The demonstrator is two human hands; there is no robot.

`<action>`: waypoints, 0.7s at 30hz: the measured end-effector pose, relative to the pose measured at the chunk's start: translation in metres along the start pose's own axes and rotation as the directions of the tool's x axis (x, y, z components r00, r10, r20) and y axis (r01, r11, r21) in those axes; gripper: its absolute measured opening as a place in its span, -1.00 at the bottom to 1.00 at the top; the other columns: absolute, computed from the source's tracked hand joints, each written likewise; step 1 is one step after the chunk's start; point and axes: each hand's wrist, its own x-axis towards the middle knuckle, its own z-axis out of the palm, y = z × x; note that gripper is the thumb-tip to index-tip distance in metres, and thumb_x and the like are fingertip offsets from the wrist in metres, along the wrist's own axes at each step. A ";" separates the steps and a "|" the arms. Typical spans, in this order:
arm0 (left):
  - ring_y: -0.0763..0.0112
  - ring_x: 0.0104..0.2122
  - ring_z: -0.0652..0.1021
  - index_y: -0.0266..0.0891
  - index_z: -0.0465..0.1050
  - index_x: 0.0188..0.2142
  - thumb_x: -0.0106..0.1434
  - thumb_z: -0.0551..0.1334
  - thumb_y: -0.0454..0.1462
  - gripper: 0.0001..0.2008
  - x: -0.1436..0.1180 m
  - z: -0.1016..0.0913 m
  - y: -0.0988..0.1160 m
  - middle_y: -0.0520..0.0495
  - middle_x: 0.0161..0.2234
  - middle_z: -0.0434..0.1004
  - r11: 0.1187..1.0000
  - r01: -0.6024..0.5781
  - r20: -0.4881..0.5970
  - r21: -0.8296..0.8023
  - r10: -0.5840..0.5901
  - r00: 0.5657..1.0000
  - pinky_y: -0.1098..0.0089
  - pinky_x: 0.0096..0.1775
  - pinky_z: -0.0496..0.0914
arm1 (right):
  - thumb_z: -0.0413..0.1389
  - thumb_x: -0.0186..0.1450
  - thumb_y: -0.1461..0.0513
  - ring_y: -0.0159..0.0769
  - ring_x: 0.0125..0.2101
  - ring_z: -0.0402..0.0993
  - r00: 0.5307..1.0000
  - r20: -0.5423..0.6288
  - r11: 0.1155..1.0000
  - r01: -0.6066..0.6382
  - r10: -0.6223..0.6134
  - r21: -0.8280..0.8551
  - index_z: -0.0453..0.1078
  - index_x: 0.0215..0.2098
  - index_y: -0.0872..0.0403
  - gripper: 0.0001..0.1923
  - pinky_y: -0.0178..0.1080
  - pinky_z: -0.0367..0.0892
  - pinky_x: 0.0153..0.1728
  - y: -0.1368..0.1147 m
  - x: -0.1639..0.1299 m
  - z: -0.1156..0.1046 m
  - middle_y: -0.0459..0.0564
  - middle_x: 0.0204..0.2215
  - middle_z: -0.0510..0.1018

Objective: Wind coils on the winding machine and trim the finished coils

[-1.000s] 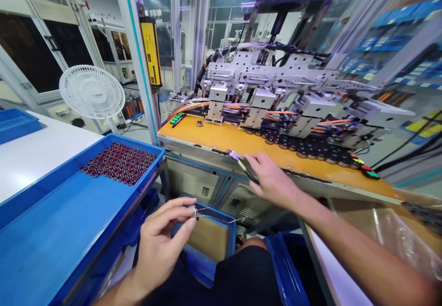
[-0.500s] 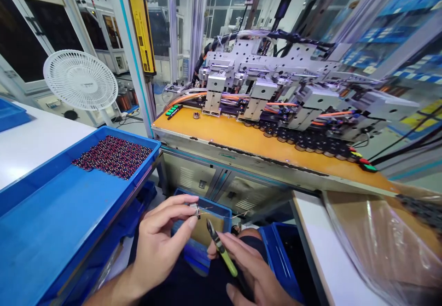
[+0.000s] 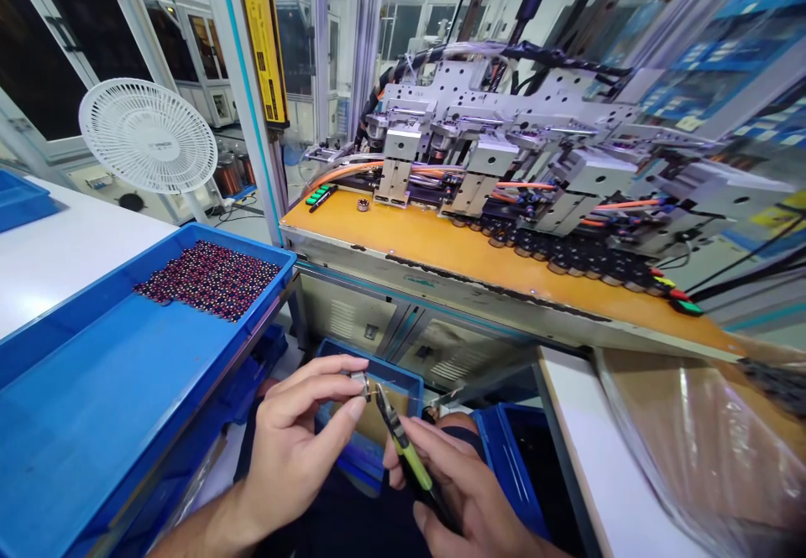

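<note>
Between the thumb and fingers of my left hand [image 3: 302, 432] is a small silvery round part [image 3: 361, 380] with thin wires sticking out of its right side. In my right hand [image 3: 459, 478] I hold a pair of pliers [image 3: 412, 461] with green and black handles. Their jaws point up and to the left, at the wires just right of the part. Whether the jaws touch a wire is too fine to make out. Below both hands is a blue bin [image 3: 412, 386] with brown material inside.
A long blue tray [image 3: 113, 390] on the left holds many small dark red-and-black parts. Ahead stands a machine [image 3: 497, 155] above an orange worktop [image 3: 434, 235]. To the right, clear plastic sheeting [image 3: 698, 440] lies by a white surface [image 3: 585, 424]. A white fan [image 3: 148, 134] stands back left.
The pliers' jaws have come up and slightly left, closer to the part and its wires. My left hand keeps its pinch on the part. The view has shifted slightly.
</note>
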 end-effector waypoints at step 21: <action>0.25 -0.10 0.62 -0.16 0.38 -0.12 0.14 0.27 -0.62 -0.58 0.000 -0.010 -0.016 -0.12 0.00 0.39 0.954 -0.292 0.111 -0.072 0.299 0.948 0.25 -0.10 0.57 | 0.22 0.30 0.12 -0.23 -0.29 0.51 0.890 0.103 0.831 -0.453 0.445 0.322 0.49 0.05 0.00 -0.64 -0.13 0.47 -0.18 -0.019 -0.004 -0.014 0.11 -0.22 0.52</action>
